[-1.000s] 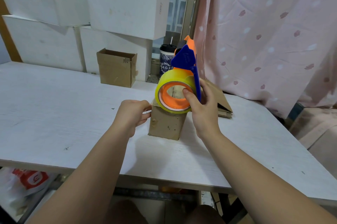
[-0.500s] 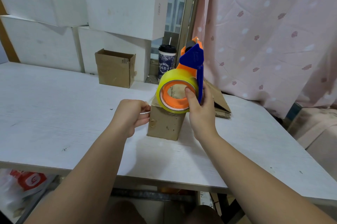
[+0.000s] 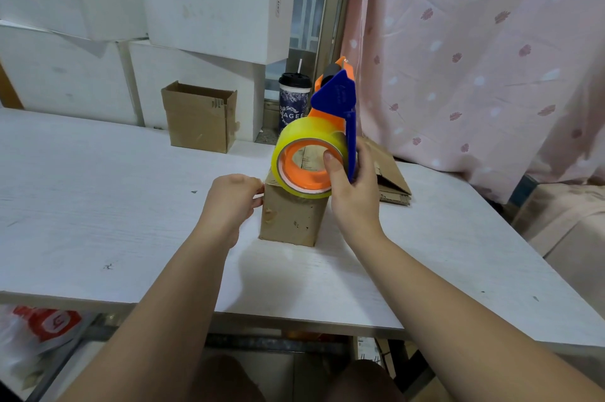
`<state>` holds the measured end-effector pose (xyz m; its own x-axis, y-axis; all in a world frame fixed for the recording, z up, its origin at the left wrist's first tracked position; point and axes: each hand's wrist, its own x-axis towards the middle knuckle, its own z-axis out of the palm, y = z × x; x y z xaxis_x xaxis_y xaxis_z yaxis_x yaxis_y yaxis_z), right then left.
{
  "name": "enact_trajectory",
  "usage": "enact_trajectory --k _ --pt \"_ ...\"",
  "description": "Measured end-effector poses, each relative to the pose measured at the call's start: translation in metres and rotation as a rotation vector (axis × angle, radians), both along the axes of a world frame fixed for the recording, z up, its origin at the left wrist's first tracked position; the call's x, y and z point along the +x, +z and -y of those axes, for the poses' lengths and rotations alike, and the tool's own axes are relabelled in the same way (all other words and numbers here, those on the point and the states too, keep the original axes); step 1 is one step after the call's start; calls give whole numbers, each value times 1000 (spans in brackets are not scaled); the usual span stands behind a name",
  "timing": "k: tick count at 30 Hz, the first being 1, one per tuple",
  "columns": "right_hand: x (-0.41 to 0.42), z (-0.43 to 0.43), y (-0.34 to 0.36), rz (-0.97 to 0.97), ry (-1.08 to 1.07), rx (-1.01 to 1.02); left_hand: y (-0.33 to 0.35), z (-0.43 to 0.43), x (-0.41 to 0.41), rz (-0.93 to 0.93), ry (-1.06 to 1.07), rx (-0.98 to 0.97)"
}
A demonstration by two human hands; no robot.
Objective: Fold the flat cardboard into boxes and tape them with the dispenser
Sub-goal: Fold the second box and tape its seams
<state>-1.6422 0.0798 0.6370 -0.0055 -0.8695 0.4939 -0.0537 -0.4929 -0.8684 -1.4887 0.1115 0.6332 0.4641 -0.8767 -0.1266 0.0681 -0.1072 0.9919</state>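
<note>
Gripping: right hand [image 3: 355, 201] curls round the tape dispenser [image 3: 332, 100], thumb on the roll's orange core.
Dispenser: upright, its roll resting on the box [image 3: 289, 221].
Left hand [image 3: 230, 201]: fingers curled, pinching a pale tape strip [image 3: 258, 196] at the box's top left edge.
Box: standing mid-table, between both hands.
Flat cardboard [image 3: 391, 172]: stacked just right, farther back.

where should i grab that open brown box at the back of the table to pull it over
Pinch the near wall of the open brown box at its top rim, coming from above and in front. Its top stands open, so the rim is free, and the white boxes close behind leave little room at the back.
</note>
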Motion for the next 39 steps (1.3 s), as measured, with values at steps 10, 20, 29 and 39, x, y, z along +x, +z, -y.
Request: enact_trajectory --k 10,20,29,39 --pt "-1 1 2 8 -31 3 -18 5 -2 -4 12 50" --pt "2 -1 1 -98 -80 -18 -44 -31 -37 298 74 -330" --pt "0 5 3 -95 -25 58 -22 -24 -28 705 103 -402" --pt "-4 10 17 -83 4 84 -30 -15 -31 780 257 -460"
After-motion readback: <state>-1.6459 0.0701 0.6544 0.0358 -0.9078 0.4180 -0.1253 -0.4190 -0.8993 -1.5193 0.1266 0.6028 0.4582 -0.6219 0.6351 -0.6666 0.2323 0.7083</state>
